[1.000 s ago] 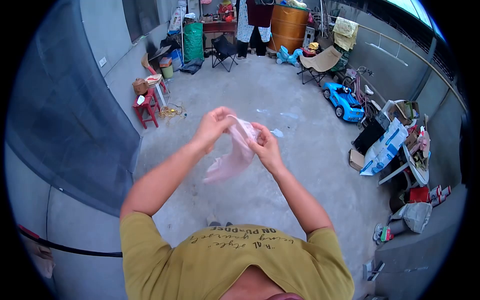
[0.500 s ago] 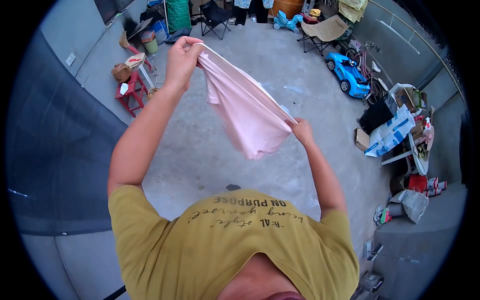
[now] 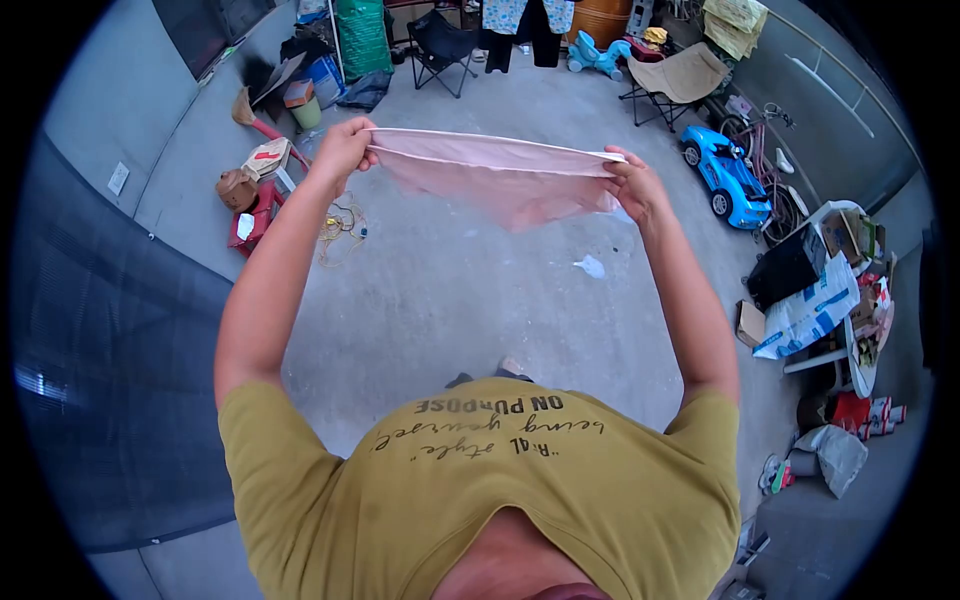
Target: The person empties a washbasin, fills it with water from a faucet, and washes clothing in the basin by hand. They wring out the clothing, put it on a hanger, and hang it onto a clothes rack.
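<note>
A pink garment [image 3: 490,178] of thin, soft cloth hangs stretched between my two hands, out in front of my chest. Its pale upper edge is pulled nearly straight, and a second edge shows just below it. The lower part is blurred and lifted forward. My left hand [image 3: 343,155] is closed on one end of the edge, fingers wrapped over the cloth. At the other end, my right hand [image 3: 637,187] pinches the corner between thumb and fingers. Both arms reach forward at about the same height. I cannot make out exactly what kind of garment it is.
Red stools [image 3: 262,215] and a tangled yellow cord [image 3: 343,230] lie to the left. Folding chairs [image 3: 440,50] and hanging clothes [image 3: 528,25] are at the back. On the right are a blue toy car [image 3: 727,175], a bicycle [image 3: 775,165] and a cluttered white table [image 3: 858,350].
My right hand has risen and moved slightly right, bringing the garment's edge from slanted to nearly level. My left hand has come down a little. The cloth has swung up and forward.
</note>
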Tool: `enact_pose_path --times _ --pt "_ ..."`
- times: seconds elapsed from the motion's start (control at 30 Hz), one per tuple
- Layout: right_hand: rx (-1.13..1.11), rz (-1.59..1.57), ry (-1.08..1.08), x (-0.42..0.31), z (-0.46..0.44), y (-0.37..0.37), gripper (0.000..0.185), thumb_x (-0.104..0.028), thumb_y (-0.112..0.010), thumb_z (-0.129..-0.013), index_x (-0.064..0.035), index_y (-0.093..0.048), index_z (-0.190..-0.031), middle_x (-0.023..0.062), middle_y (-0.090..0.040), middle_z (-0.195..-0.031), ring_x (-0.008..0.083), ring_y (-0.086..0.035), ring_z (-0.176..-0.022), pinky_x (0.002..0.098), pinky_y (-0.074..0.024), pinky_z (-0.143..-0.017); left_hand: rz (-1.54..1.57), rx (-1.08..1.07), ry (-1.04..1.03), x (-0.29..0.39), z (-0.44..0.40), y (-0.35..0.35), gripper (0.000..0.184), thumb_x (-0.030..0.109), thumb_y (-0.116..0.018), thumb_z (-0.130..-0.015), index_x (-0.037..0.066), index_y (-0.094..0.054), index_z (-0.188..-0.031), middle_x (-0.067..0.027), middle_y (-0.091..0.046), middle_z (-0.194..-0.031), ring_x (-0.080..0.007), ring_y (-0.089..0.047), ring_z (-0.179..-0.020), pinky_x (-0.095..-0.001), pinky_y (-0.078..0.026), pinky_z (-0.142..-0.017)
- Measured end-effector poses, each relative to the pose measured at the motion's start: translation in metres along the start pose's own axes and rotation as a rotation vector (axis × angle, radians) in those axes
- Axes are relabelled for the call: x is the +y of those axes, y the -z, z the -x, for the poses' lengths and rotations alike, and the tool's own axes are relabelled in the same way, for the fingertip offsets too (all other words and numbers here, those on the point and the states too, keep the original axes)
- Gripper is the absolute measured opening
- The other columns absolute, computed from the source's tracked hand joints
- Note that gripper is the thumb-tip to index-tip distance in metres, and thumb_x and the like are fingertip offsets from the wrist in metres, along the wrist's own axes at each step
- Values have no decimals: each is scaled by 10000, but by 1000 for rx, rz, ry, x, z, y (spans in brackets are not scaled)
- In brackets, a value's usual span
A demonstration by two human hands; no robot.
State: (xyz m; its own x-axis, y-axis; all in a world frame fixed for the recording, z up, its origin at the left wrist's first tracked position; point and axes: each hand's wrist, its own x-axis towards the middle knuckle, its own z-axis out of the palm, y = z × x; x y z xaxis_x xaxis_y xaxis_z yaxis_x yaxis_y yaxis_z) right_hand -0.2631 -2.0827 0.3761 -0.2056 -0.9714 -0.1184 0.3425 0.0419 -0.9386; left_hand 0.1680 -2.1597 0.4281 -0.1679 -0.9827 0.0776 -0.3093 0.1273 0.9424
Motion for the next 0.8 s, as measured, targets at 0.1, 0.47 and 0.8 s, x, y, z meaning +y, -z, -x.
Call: enact_pose_path --times 0.1,0.47,0.8 --pt "-4 -98 -54 -20 -95 -27 350 8 -518 -840 -41 -506 -1185 104 -568 -1039 229 -567 -942 392 -470 -888 132 -23 67 -1 -57 8 75 109 -520 -847 52 -567 -838 -15 -562 -720 -80 -538 -660 -210 -422 -579" --pt "-140 319 53 -87 -297 -172 251 -44 -615 -790 -83 -613 -1038 72 -628 -962 184 -594 -879 303 -483 -774 -223 204 -110 -20 -248 93 292 265 -705 -777 95 -525 -624 45 -496 -576 -55 -449 -522 -210 -353 -490" --pt "-180 585 189 -41 -456 -234 161 -80 -641 -808 -44 -641 -965 7 -607 -807 91 -552 -717 222 -423 -626 -488 70 -426 -106 -464 180 266 203 -622 -815 24 -467 -694 -33 -483 -568 -125 -459 -551 -302 -378 -524"
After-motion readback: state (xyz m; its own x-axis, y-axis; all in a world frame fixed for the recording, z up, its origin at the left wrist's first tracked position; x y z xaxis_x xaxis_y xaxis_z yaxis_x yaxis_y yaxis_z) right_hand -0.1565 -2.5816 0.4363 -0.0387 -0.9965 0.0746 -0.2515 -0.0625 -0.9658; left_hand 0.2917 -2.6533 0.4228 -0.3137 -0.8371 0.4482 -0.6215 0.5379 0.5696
